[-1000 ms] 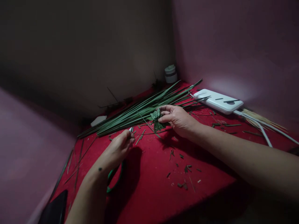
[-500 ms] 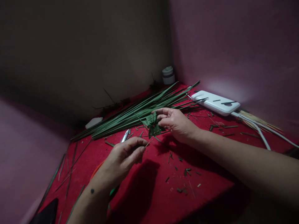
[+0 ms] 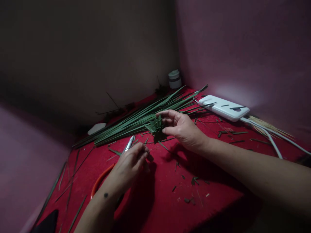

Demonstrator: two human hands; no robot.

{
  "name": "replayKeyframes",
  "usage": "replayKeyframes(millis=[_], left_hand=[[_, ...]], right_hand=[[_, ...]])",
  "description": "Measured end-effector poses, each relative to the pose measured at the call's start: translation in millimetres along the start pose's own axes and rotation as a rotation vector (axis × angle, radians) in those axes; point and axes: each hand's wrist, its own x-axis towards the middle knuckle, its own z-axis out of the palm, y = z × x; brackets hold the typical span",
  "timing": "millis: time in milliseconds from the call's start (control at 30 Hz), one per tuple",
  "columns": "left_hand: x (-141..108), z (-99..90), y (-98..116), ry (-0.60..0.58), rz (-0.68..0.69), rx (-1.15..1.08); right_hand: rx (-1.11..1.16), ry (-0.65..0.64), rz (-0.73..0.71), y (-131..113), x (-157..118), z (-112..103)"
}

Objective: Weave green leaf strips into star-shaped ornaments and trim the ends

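Red cloth [image 3: 157,197] in a dim corner. My right hand [image 3: 181,127] pinches the woven leaf piece [image 3: 156,127] near the far-edge fronds [image 3: 145,118]; left hand [image 3: 131,161], fingertips pressed together, rests on the scissors [image 3: 127,145]. Mid-weave; next probably a trim.

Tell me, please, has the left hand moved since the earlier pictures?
Yes. The left hand has moved right, off the scissors and nearer the folded leaf piece.

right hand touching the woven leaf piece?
Touching. The head view shows the right hand pinching the woven leaf piece between its thumb and fingers, lifted over the red cloth.
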Motion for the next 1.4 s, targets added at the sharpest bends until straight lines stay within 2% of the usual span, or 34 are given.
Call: replayKeyframes(millis=[67, 167, 233, 300, 367, 567, 667, 800, 967, 1200, 1400], left_hand=[[5, -4.0, -4, 0.083, -0.067, -0.121], [10, -11.7, -9, 0.216, -0.126, -0.435], [11, -15.3, -9, 0.237, -0.091, -0.624], [10, -15.8, -7, 0.202, -0.042, -0.711], [8, -12.9, -2, 0.156, -0.026, -0.702], [2, 1.9, 11, 0.097, -0.15, -0.582], [1, 5.5, 12, 0.175, -0.134, -0.634], [0, 7.9, 12, 0.292, -0.048, -0.702], [-1, 11.2, 11, 0.432, 0.017, -0.687], [-3, 14.5, 11, 0.479, 0.031, -0.503], [-5, 21.3, 13, 0.535, 0.137, -0.421]], right_hand=[[-0.015, -0.025, -0.033, -2, -1, 1], [-0.036, -0.111, -0.058, -5, -4, 2], [-0.047, -0.19, -0.055, -7, -7, 2], [-0.057, -0.259, -0.053, -9, -10, 3], [-0.081, -0.306, -0.056, -8, -13, 4], [-0.109, -0.361, -0.008, -3, -14, 4], [-0.032, -0.287, 0.072, -2, -10, 4], [0.189, -0.161, 0.21, 0, -4, 0], [0.302, -0.148, 0.372, 4, -5, -1], [0.268, -0.105, 0.308, 9, -9, 7], [0.254, -0.077, 0.29, 8, -9, 8]])
